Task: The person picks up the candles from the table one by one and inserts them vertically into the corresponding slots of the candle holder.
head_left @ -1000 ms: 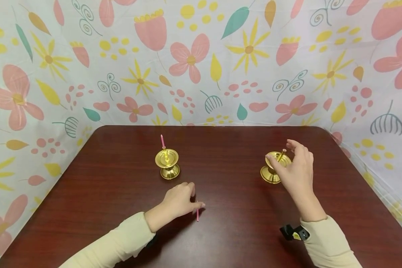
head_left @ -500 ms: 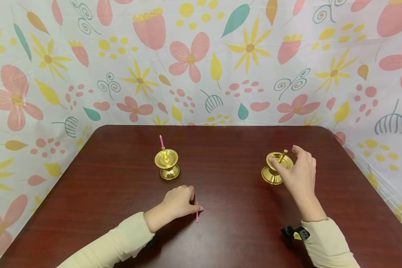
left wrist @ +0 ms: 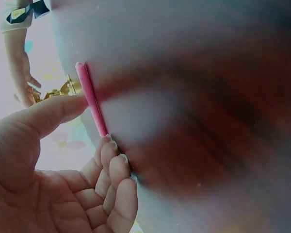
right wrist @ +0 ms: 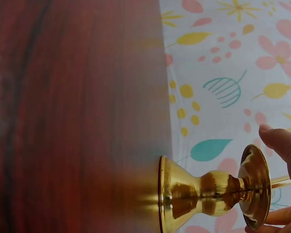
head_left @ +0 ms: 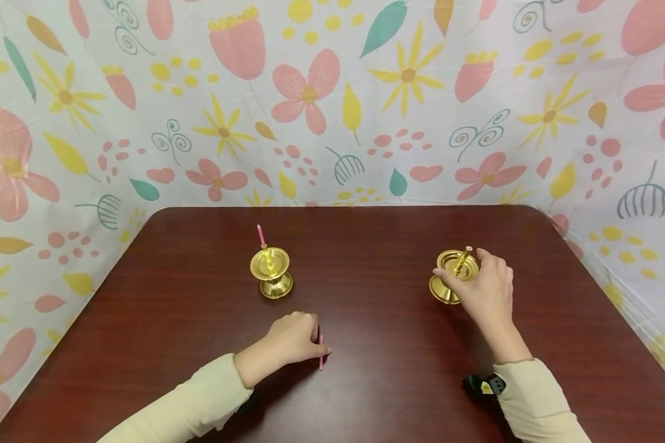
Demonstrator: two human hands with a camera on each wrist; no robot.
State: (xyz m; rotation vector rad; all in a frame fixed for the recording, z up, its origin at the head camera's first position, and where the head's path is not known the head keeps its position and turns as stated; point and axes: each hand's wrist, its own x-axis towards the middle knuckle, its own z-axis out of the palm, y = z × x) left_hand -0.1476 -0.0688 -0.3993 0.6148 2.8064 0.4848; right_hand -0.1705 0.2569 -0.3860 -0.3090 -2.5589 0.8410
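A short pink candle [head_left: 321, 353] lies on the dark table near my left hand [head_left: 288, 340]. The left wrist view has the thumb against the side of this candle [left wrist: 93, 99], with bent fingertips close to its lower end and a gap between thumb and fingers. On the right, my right hand [head_left: 487, 295] spreads thumb and fingers around the dish of a brass holder [head_left: 445, 289], whose upright tube holds no candle. In the right wrist view the thumb is off the dish [right wrist: 254, 187], while fingers are at its lower rim; whether they touch is unclear.
A second brass holder [head_left: 276, 285] stands at the left with a pink candle [head_left: 261, 236] leaning in its tube. A patterned cloth [head_left: 310, 123] hangs behind the table [head_left: 366, 246] and along its sides.
The right hand has come lower around the right holder's dish. My left hand has shifted slightly toward me, its thumb still by the lying candle. The head view has shifted a little.
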